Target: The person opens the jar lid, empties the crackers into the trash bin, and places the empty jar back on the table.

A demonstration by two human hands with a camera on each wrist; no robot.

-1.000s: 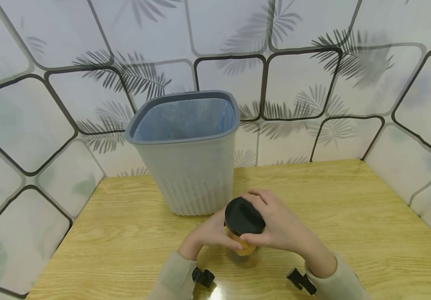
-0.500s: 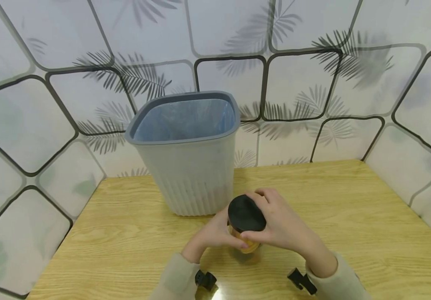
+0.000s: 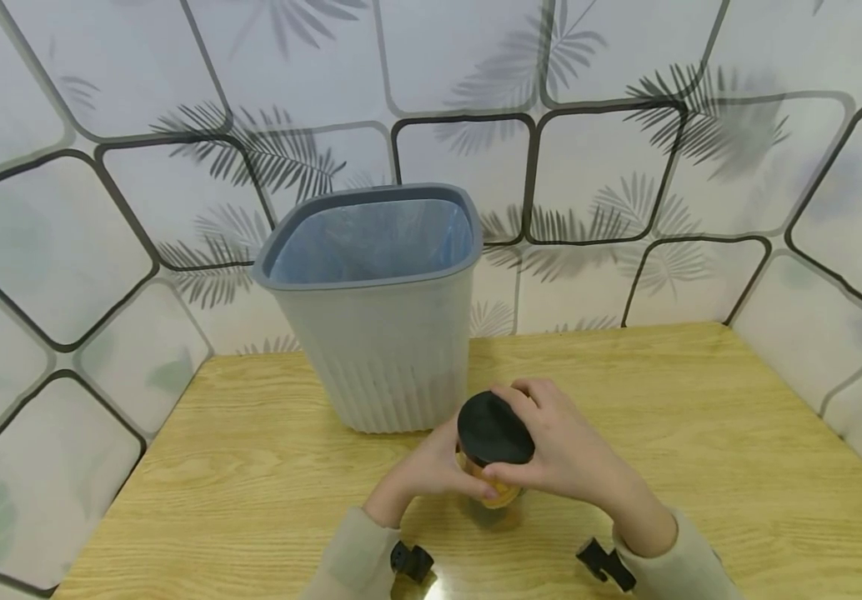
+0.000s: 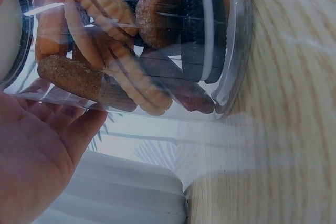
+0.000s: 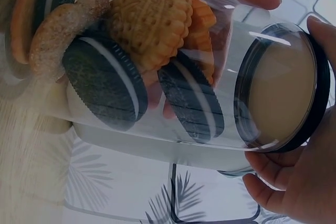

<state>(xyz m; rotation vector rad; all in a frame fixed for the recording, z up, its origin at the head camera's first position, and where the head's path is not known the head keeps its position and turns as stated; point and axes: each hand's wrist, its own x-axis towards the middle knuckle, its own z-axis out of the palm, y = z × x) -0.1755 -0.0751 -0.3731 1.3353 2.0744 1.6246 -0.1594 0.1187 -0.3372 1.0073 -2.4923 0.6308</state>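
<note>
A clear jar (image 3: 503,495) of biscuits with a black lid (image 3: 493,427) stands on the table in front of the bin. My left hand (image 3: 431,468) holds the side of the jar, its thumb across the near face. From the right, my right hand (image 3: 566,446) grips the lid's rim between thumb and fingers. Through the clear wall, the left wrist view shows a black sandwich cookie (image 4: 197,32) and finger-shaped biscuits (image 4: 84,80). A round golden biscuit (image 5: 149,22) shows in the right wrist view, where the lid is on the jar's mouth.
A pale bin (image 3: 386,358) with a grey-blue rim and a liner stands just behind the jar, left of it. The wooden table (image 3: 251,467) is bounded by patterned walls (image 3: 588,183) at the back and sides. Small black devices (image 3: 412,561) sit by both wrists.
Both hands and the jar have shifted slightly to the right, mostly in the first half second. The hold on jar and lid looks the same.
</note>
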